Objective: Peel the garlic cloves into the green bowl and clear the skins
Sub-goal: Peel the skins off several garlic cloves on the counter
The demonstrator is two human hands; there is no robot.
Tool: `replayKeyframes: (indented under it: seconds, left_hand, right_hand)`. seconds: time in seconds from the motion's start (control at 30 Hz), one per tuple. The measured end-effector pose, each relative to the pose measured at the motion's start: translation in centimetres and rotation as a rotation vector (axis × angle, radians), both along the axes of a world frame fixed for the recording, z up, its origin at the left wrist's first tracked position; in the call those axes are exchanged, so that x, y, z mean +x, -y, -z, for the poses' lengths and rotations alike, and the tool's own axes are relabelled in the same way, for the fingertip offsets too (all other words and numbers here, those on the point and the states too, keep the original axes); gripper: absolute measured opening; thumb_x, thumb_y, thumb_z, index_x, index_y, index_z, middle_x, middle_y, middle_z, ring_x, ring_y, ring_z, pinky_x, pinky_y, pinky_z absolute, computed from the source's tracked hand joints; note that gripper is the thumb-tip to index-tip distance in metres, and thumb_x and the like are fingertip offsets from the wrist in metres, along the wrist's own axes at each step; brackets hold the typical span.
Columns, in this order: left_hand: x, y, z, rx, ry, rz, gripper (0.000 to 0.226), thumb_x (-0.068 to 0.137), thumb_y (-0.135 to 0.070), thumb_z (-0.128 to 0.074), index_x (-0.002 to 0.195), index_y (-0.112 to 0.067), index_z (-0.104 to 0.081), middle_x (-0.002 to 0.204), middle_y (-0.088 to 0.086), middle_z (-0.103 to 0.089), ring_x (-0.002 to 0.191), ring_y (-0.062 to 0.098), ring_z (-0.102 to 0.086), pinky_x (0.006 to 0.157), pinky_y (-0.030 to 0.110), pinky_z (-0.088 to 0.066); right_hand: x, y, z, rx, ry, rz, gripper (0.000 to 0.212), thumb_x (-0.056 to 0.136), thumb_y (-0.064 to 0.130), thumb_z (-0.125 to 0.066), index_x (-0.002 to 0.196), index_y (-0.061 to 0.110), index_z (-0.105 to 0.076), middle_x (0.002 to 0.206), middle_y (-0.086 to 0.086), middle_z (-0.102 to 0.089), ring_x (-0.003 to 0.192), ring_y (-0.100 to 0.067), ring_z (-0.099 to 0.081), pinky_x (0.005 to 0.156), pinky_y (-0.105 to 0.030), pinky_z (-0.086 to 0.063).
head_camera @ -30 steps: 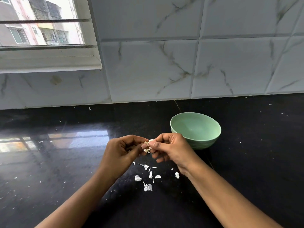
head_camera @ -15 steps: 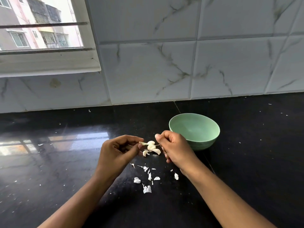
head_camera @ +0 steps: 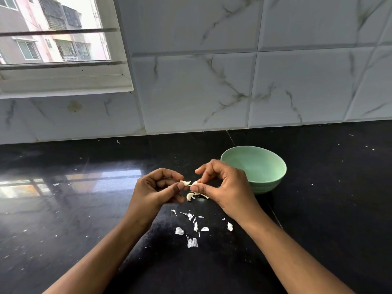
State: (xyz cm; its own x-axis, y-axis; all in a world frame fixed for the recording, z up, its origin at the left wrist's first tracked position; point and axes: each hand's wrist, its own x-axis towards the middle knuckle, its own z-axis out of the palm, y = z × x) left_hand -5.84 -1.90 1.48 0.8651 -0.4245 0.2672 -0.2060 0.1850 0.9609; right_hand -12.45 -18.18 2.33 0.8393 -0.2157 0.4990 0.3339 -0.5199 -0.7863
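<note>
Left rim of the green bowl (head_camera: pixel 265 166) behind the right hand (head_camera: pixel 224 187); forearms (head_camera: pixel 297 257) off the bottom edge

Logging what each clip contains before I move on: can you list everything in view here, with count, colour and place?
green bowl: one, pale green, on the countertop, partly behind the right hand.
garlic clove: one, cream, pinched between both hands, loose skin curling beneath it.
skin scraps: a scatter, white, on the countertop below the hands.
countertop: one, glossy black, dotted with pale specks.
wall tiles: several, white with grey veins, behind the countertop.
window: one, white frame, upper left, buildings outside.
left hand: one, pinches the clove's left end.
right hand: one, pinches its right end.
</note>
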Motion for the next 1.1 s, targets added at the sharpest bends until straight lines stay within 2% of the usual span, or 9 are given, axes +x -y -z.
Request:
replayKeyframes:
  seconds: [0.07, 0.2, 0.33, 0.47, 0.53, 0.73, 0.8, 0.93, 1.1]
  left_hand:
    - [-0.1, 0.0, -0.1, 0.018, -0.004, 0.022, 0.022, 0.066, -0.005, -0.068, 0.086, -0.002, -0.059, 0.066, 0.012, -0.071, 0.049, 0.020, -0.064, 0.052, 0.027, -0.055]
    - [-0.2, 0.0, -0.1, 0.055, -0.031, 0.052, 0.026, 0.066, -0.008, -0.070, 0.089, -0.005, -0.056, 0.066, 0.014, -0.069, 0.049, 0.022, -0.064, 0.052, 0.029, -0.055]
    - [-0.3, 0.0, 0.0, 0.104, -0.016, 0.070, 0.021, 0.069, -0.011, -0.069, 0.090, -0.009, -0.070, 0.073, 0.016, -0.072, 0.056, 0.020, -0.067, 0.055, 0.026, -0.056]
    - [-0.2, 0.0, 0.1, 0.102, -0.038, 0.079, 0.016, 0.069, -0.014, -0.069, 0.083, -0.014, -0.076, 0.076, 0.017, -0.073, 0.060, 0.019, -0.069, 0.057, 0.024, -0.056]
    - [-0.2, 0.1, 0.1, 0.099, -0.058, 0.081, 0.016, 0.069, -0.013, -0.069, 0.084, -0.012, -0.076, 0.076, 0.017, -0.073, 0.060, 0.019, -0.069, 0.057, 0.023, -0.056]
    - [0.0, 0.1, 0.0, 0.053, -0.175, 0.069, 0.019, 0.070, -0.017, -0.065, 0.085, -0.006, -0.069, 0.072, 0.010, -0.073, 0.055, 0.013, -0.067, 0.053, 0.021, -0.054]
    - [0.1, 0.1, 0.0, 0.056, -0.199, 0.075, 0.018, 0.070, -0.019, -0.064, 0.083, -0.006, -0.068, 0.071, 0.009, -0.073, 0.055, 0.013, -0.067, 0.052, 0.021, -0.053]
    - [0.2, 0.1, 0.3, 0.056, -0.240, 0.098, 0.014, 0.071, -0.021, -0.064, 0.076, -0.009, -0.069, 0.067, 0.008, -0.070, 0.052, 0.012, -0.064, 0.049, 0.021, -0.052]
    - [0.0, 0.2, 0.4, 0.118, -0.179, 0.125, 0.026, 0.072, -0.027, -0.064, 0.078, -0.001, -0.065, 0.060, 0.005, -0.063, 0.047, 0.012, -0.057, 0.046, 0.021, -0.048]
  right_hand:
    - [-0.2, -0.5, -0.1, -0.036, -0.014, -0.068, 0.030, 0.075, 0.014, -0.078, 0.080, 0.028, -0.053, 0.092, 0.008, -0.071, 0.083, 0.001, -0.067, 0.072, -0.025, -0.055]
    - [-0.3, -1.0, 0.0, -0.051, 0.009, -0.119, 0.031, 0.080, 0.009, -0.074, 0.094, 0.024, -0.051, 0.088, 0.008, -0.073, 0.083, 0.001, -0.068, 0.074, -0.017, -0.052]
    - [-0.4, -0.8, -0.2, -0.033, 0.031, -0.092, 0.035, 0.077, 0.009, -0.077, 0.094, 0.026, -0.052, 0.082, 0.008, -0.072, 0.075, -0.005, -0.069, 0.066, -0.029, -0.055]
    - [-0.6, -0.9, -0.1, 0.018, 0.069, -0.051, 0.043, 0.071, 0.011, -0.082, 0.089, 0.033, -0.050, 0.076, 0.006, -0.069, 0.069, -0.007, -0.067, 0.061, -0.026, -0.056]
    - [-0.5, -0.9, 0.0, 0.024, 0.068, -0.022, 0.039, 0.070, 0.015, -0.083, 0.088, 0.032, -0.053, 0.075, 0.008, -0.068, 0.069, -0.008, -0.067, 0.061, -0.029, -0.056]
    - [-0.2, 0.2, -0.3, 0.045, 0.026, 0.052, 0.013, 0.076, 0.015, -0.078, 0.078, 0.021, -0.065, 0.069, 0.007, -0.070, 0.066, -0.004, -0.067, 0.064, -0.021, -0.054]
    - [-0.1, 0.3, -0.1, 0.035, -0.018, 0.023, 0.006, 0.084, 0.016, -0.070, 0.087, 0.021, -0.069, 0.076, 0.007, -0.073, 0.074, 0.001, -0.068, 0.069, -0.019, -0.054]
    - [0.2, 0.1, 0.2, -0.101, -0.056, -0.029, 0.026, 0.080, 0.014, -0.073, 0.103, 0.025, -0.071, 0.102, 0.015, -0.069, 0.092, 0.001, -0.064, 0.081, -0.016, -0.051]
    - [0.1, -0.4, 0.4, -0.026, -0.036, -0.077, 0.010, 0.076, 0.014, -0.078, 0.084, 0.019, -0.074, 0.072, 0.009, -0.072, 0.070, -0.003, -0.068, 0.070, -0.027, -0.057]
